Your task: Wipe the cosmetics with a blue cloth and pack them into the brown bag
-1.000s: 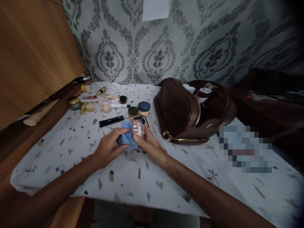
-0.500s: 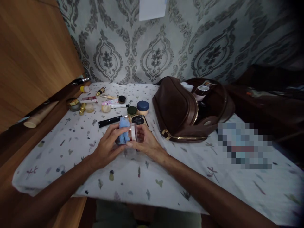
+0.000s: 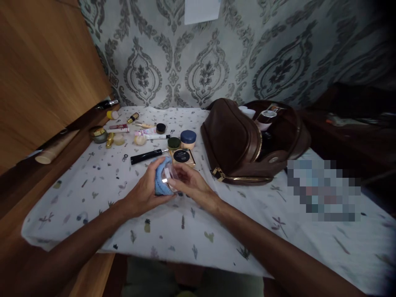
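My left hand [image 3: 142, 190] is closed around a light blue cloth [image 3: 161, 181], which wraps the left side of a small clear jar [image 3: 170, 176]. From the right, my right hand [image 3: 194, 185] grips the jar's other end between thumb and fingers. Both hands hold it above the front middle of the table. Just behind them lie a black tube [image 3: 147, 156] and a square gold-edged compact [image 3: 183, 156] with a round black top. A dark green-lidded jar [image 3: 173, 143] and a blue-lidded jar [image 3: 188, 139] stand a little farther back.
An unzipped brown cosmetic bag [image 3: 235, 136] with containers inside stands right of the hands. Several small cosmetics, including a pink tube [image 3: 145, 131], lie at the back left. A beige tube [image 3: 57, 147] rests on the wooden ledge. Something blurred out [image 3: 324, 192] lies at the right.
The jar has turned in my hands, and the blue cloth now spreads wider around its left side. The compact behind is less covered by my hands. The view has shifted slightly.
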Available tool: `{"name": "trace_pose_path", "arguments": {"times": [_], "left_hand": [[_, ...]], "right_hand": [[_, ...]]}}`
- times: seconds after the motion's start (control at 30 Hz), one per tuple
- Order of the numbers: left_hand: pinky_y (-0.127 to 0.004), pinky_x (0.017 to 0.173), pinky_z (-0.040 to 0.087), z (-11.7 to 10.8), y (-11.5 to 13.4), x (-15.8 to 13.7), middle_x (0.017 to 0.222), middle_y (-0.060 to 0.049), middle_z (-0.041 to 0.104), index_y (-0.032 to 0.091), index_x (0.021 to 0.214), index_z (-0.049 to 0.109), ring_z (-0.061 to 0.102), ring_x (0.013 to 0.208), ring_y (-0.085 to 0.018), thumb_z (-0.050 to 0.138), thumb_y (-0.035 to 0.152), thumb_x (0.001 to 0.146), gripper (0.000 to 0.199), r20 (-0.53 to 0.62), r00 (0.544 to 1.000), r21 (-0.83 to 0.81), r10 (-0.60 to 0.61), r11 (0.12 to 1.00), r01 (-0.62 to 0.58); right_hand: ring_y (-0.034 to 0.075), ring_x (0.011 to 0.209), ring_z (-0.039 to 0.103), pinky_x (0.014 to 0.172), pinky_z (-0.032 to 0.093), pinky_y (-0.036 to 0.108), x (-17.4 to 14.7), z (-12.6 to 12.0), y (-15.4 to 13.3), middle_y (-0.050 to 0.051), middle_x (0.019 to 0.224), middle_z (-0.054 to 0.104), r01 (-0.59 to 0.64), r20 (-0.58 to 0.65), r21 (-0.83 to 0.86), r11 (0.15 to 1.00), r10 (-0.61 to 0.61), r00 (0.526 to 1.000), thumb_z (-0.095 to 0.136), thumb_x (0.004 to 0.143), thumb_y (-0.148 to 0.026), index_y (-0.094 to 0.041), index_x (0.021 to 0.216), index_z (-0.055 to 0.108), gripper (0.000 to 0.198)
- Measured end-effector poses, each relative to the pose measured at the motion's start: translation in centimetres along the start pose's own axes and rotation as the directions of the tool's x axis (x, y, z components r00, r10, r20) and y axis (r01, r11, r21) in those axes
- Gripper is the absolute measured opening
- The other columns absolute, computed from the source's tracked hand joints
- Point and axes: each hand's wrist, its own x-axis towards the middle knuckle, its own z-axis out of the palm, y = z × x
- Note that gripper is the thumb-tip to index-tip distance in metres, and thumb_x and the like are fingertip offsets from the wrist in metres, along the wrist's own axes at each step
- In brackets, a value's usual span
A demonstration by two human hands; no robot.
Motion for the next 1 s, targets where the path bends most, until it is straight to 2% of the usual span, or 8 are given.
{"name": "trace_pose_path", "arguments": {"times": [0.2,0.37,0.5,0.63,0.8,0.9,1.0], "left_hand": [[-0.039,0.092,0.054,-0.7,0.6,0.6,0.128,-0.012,0.059,0.022,0.142,0.031,0.064,0.109,-0.027,0.077,0.039,0.074,0.083,0.078,0.985,-0.1,-0.153,0.982,0.161],[-0.034,0.084,0.055,-1.7,1.0,1.0,0.12,-0.009,0.065,0.021,0.139,0.036,0.066,0.1,-0.024,0.078,0.038,0.071,0.081,0.16,0.957,-0.218,-0.244,0.937,0.275],[-0.034,0.085,0.054,-2.0,0.6,1.2,0.12,-0.008,0.065,0.021,0.137,0.04,0.066,0.102,-0.025,0.079,0.038,0.07,0.079,0.166,0.947,-0.263,-0.275,0.913,0.311],[-0.035,0.087,0.053,-2.1,0.4,1.3,0.122,-0.009,0.065,0.021,0.135,0.042,0.065,0.105,-0.025,0.079,0.039,0.07,0.077,0.149,0.953,-0.29,-0.263,0.91,0.297],[-0.035,0.088,0.054,-1.9,0.3,1.1,0.123,-0.009,0.064,0.022,0.137,0.041,0.066,0.105,-0.026,0.078,0.041,0.073,0.076,0.132,0.967,-0.229,-0.216,0.943,0.242],[-0.038,0.095,0.053,-1.7,0.2,0.9,0.131,-0.011,0.06,0.022,0.14,0.04,0.063,0.114,-0.028,0.077,0.04,0.075,0.078,0.086,0.988,-0.096,-0.125,0.986,0.133],[-0.039,0.1,0.051,-1.4,0.3,0.6,0.139,-0.012,0.056,0.023,0.145,0.035,0.059,0.123,-0.03,0.075,0.04,0.079,0.079,0.05,0.999,0.023,-0.01,1.0,0.009]], "right_hand": [[0.022,0.102,0.065,0.096,0.051,0.041,0.2,0.1,0.6,0.007,0.108,0.069,-0.015,0.02,0.054,0.998,0.014,1.0,0.082,0.071,-0.051,-0.019,0.107,0.062,0.052],[0.023,0.111,0.064,0.103,0.049,0.045,0.2,-0.1,1.0,0.01,0.123,0.066,0.026,0.096,0.065,0.998,-0.032,0.995,0.082,0.072,-0.05,-0.02,0.119,0.058,0.061],[0.024,0.12,0.061,0.11,0.044,0.049,0.1,-0.5,1.1,0.011,0.134,0.059,0.057,0.176,0.08,0.995,-0.07,0.982,0.081,0.076,-0.045,-0.022,0.13,0.052,0.066],[0.024,0.124,0.058,0.112,0.041,0.049,0.1,-0.5,1.1,0.011,0.137,0.057,0.088,0.194,0.091,0.992,-0.105,0.975,0.081,0.077,-0.041,-0.024,0.135,0.047,0.069],[0.024,0.118,0.061,0.106,0.046,0.046,-0.1,-0.3,0.8,0.011,0.131,0.06,0.081,0.13,0.033,0.996,-0.085,0.988,0.081,0.076,-0.045,-0.022,0.134,0.05,0.07],[0.024,0.113,0.063,0.102,0.048,0.044,-0.2,-0.5,0.7,0.01,0.124,0.064,0.035,0.104,-0.007,0.999,-0.034,0.994,0.075,0.081,-0.05,-0.019,0.131,0.055,0.062],[0.025,0.104,0.066,0.097,0.05,0.045,-0.2,-0.6,0.5,0.011,0.115,0.067,-0.012,0.078,-0.049,0.999,0.016,0.997,0.07,0.082,-0.056,-0.015,0.13,0.057,0.065]]}}
